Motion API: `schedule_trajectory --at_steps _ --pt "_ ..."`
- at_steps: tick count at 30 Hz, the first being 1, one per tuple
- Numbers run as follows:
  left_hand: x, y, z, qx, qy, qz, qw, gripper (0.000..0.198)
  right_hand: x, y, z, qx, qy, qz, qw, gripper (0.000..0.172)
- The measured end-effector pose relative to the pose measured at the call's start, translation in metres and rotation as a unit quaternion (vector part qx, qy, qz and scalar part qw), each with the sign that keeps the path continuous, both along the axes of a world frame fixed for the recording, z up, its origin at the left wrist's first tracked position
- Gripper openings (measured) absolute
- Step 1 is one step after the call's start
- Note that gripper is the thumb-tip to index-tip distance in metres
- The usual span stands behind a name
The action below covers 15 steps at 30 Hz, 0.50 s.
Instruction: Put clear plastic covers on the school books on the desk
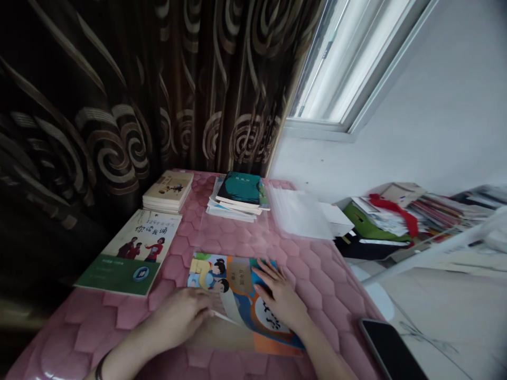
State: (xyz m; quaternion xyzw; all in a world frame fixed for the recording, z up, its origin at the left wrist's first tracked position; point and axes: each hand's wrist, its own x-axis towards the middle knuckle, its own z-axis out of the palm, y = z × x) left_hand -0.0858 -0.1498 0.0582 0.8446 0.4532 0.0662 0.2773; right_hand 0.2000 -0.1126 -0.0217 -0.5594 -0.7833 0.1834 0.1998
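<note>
A colourful textbook [241, 279] with cartoon children and large characters on its front lies sideways near the front of the table. On its right part my right hand [281, 295] rests with fingers spread flat. My left hand [190, 314] is closed at the near left edge of the book, thumb and fingers pinching the cover edge, which curves up a little. Below that raised edge shows a beige and orange layer; whether it is a page or a wrapper I cannot tell. Part of the left fingertips is hidden.
Left stand a green-and-white book [127, 253] and a book stack [168, 191]. A teal book [241, 188] tops papers at the back, beside clear plastic sheets [297, 211]. A phone [390, 348] lies at the right edge of the pink table mat [312, 279].
</note>
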Motion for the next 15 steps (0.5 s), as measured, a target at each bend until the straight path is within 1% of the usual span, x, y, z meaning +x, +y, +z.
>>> schedule_trajectory --at_steps 2,3,5,6,7,8,9,11,13,15 --pt "-0.001 0.007 0.004 0.033 0.03 0.058 0.997 0.021 0.01 0.004 0.001 -0.026 0.085 -0.007 0.996 0.047" --pt "-0.001 0.012 0.006 0.047 0.028 0.082 0.995 0.019 0.017 0.006 0.0 -0.047 0.145 -0.022 0.988 0.054" --pt "-0.003 0.024 0.011 0.064 -0.002 0.128 0.99 0.017 0.03 0.007 -0.001 -0.081 0.276 -0.069 0.955 0.074" --pt "-0.003 0.031 0.013 0.065 -0.018 0.15 0.986 0.017 0.036 0.006 -0.003 -0.082 0.327 -0.098 0.936 0.082" --pt "-0.003 0.038 0.016 0.064 -0.03 0.172 0.983 0.017 0.04 0.005 -0.004 -0.073 0.359 -0.13 0.921 0.087" --pt "-0.002 0.044 0.017 0.061 -0.038 0.193 0.979 0.018 0.043 0.004 -0.006 -0.056 0.372 -0.161 0.912 0.085" --pt "-0.001 0.05 0.018 0.058 -0.044 0.211 0.975 0.018 0.044 0.002 -0.006 -0.043 0.367 -0.183 0.911 0.079" --pt "0.0 0.06 0.018 0.053 -0.061 0.238 0.968 0.019 0.04 -0.001 -0.003 -0.037 0.328 -0.2 0.923 0.063" --pt "0.0 0.067 0.014 0.044 -0.096 0.254 0.961 0.021 0.031 -0.003 0.004 -0.044 0.294 -0.204 0.933 0.053" --pt "-0.005 0.073 0.009 0.028 -0.143 0.264 0.953 0.026 0.022 -0.004 0.015 -0.036 0.275 -0.221 0.935 0.052"
